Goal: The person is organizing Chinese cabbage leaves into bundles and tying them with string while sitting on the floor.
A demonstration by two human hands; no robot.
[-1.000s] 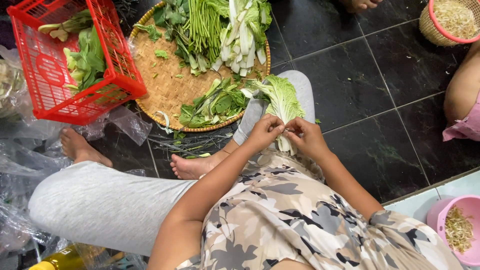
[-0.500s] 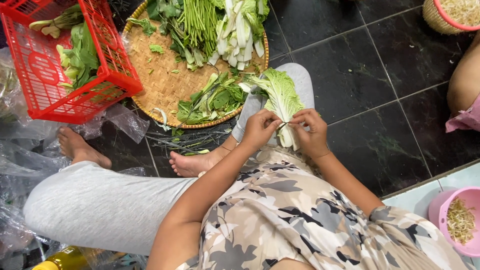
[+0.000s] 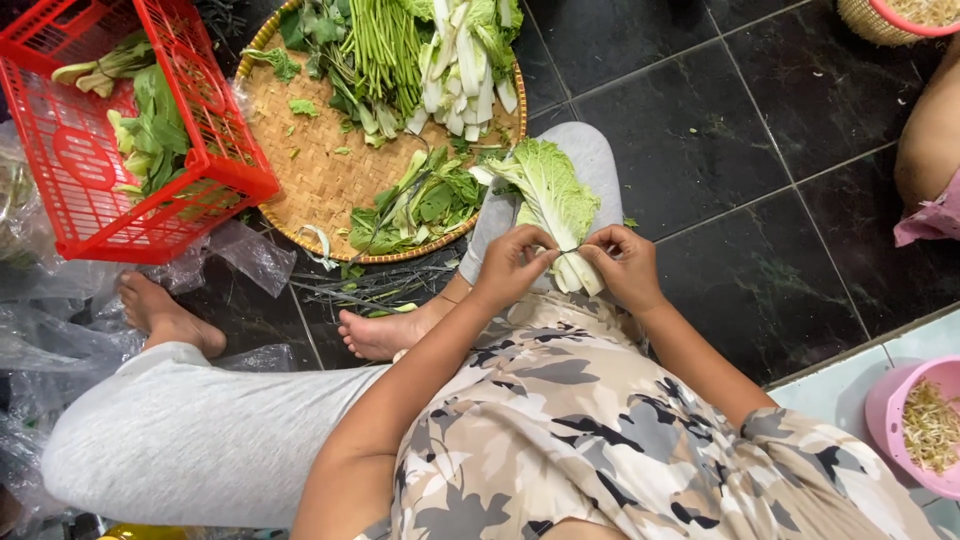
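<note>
**Both hands on a cabbage leaf over the lap**

Person sits on dark tiled floor [image 3: 700, 130], seen from above, grey-trousered knee [image 3: 585, 150] raised in front.

Pale green, crinkled Chinese cabbage leaf w/ white stalk [image 3: 552, 195] lies over that knee, just above the lap. Long axis runs diagonal: white stalk end points down-right toward the body, frilly green tip points up-left toward the round woven bamboo tray [image 3: 300, 160]. Tip reaches near the tray rim; can't tell if touching.

Left hand [image 3: 512, 268] pinches the leaf's lower left edge near the stalk, thumb & forefinger closed on it. Right hand [image 3: 625, 265] grips the stalk end from the right, fingers curled round the white ribs [image 3: 580, 275]. Hands close together, nearly meeting at the stalk.

Around:
- Tray holds long thin green stems [image 3: 385, 45], white-stalked greens [image 3: 465, 70] at top, heap of loose dark green leaves [image 3: 420, 205] at the lower edge, scraps between.
- Red plastic lattice basket [image 3: 80, 170] left of tray, tilted, w/ green leafy veg inside.
- Clear plastic bags [image 3: 230, 250] crumpled below the basket & along left edge.
- Bare foot [image 3: 385, 330] tucked below the tray; other foot [image 3: 160, 310] further left.
- Pink plastic bowl of pale sprouts [image 3: 920, 420] bottom right on a lighter tile.
- Another person's limb [image 3: 925, 140] at right edge; second bowl in a woven basket [image 3: 900, 15] top right.
</note>
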